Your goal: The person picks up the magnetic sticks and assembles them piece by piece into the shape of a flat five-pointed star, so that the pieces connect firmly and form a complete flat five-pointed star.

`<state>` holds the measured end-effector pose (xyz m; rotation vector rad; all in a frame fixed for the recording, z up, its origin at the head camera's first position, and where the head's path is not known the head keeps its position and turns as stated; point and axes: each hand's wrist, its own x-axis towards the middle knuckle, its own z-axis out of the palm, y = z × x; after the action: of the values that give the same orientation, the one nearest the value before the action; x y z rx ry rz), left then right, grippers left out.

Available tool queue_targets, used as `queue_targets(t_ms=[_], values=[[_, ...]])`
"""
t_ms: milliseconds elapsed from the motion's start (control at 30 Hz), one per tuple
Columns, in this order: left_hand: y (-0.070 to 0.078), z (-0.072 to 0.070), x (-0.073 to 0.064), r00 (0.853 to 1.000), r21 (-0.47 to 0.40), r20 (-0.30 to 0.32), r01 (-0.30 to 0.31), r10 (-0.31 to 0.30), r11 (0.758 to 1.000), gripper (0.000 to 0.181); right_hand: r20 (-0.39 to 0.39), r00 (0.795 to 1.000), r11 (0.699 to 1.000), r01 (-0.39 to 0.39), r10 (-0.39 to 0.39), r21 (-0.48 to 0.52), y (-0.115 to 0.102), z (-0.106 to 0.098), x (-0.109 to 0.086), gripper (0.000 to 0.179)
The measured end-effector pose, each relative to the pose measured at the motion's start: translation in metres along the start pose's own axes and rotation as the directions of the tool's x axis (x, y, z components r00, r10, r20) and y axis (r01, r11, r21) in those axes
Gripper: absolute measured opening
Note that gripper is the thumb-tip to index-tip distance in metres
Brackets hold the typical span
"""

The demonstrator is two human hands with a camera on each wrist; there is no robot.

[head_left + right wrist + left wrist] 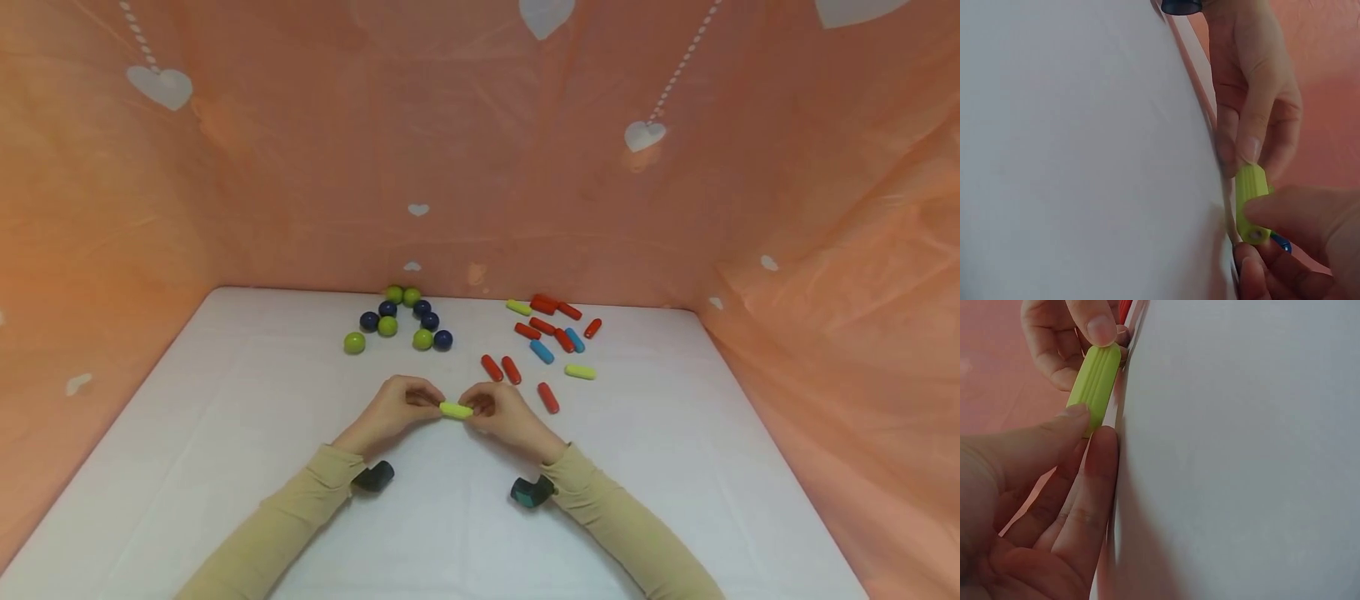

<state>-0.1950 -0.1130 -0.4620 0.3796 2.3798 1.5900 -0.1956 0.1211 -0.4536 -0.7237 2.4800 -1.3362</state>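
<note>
Between my two hands is a short yellow-green stick [456, 410] with lengthwise ridges and a round opening in one end, as the right wrist view shows. My left hand [399, 406] pinches one end between thumb and fingers. The other end is pinched by my right hand [508, 413]. In the left wrist view the ridged stick [1096, 381] lies between the left thumb and the right thumb's tip. The right wrist view shows the same stick [1250, 197], its near end in the right fingers. Exactly what kind of thing it is, I cannot tell.
Green balls [355, 342] and dark blue balls [443, 340] lie in a loose group at the back left. Several red sticks [548, 397], blue sticks [542, 352] and other yellow-green sticks [580, 372] lie scattered right of centre. Orange cloth [450, 167] surrounds the white table [225, 467].
</note>
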Motion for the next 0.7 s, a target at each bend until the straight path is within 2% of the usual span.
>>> queue_targets(t_ms=[333,500,600,700], values=[[-0.003,-0.003,0.002,0.999,0.017,-0.013,-0.052,0.052,0.999,0.021,-0.028,1.000,1.000,-0.008,0.007,-0.013,-0.004,0.004,0.001,0.024],[-0.003,-0.007,0.000,0.999,-0.006,-0.018,-0.039,0.039,0.999,0.025,-0.028,0.999,1.000,-0.018,0.017,-0.008,-0.003,0.004,0.002,0.024],[-0.003,-0.014,-0.002,0.999,-0.008,-0.035,-0.018,0.018,1.000,0.027,-0.030,0.999,1.000,-0.028,0.028,-0.003,-0.003,0.004,0.001,0.025],[-0.001,-0.028,-0.003,0.998,-0.023,-0.065,-0.007,0.005,1.000,0.030,-0.031,0.999,0.999,-0.036,0.037,0.009,-0.003,0.003,0.000,0.025]])
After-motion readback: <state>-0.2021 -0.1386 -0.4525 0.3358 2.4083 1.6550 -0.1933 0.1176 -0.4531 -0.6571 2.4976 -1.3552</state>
